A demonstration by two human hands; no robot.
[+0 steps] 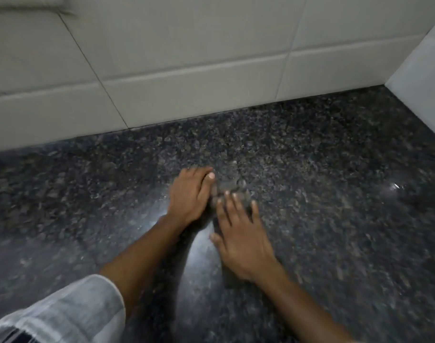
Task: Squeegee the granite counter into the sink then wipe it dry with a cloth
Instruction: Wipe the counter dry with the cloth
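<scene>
Rolled pale sleeve (63,310) nearest, on left forearm. Both hands down on dark speckled granite counter (322,219), mid-frame. Right hand (238,233) flat, fingers straight and spread. Left hand (189,194) just beside it, fingers curled, on something grey and blurry, cloth maybe, honestly can't tell. White wall tiles (186,70) behind counter.

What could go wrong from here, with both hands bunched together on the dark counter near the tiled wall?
1. Whatever lies under the left hand and right hand is blurred and nearly matches the granite counter, so missed patches would be hard to spot.
2. The hands work close to the tiled wall; water could be pushed into that seam rather than toward a sink, which is not in view.
3. The glare suggests a wet surface where a pressing hand might slip.
</scene>
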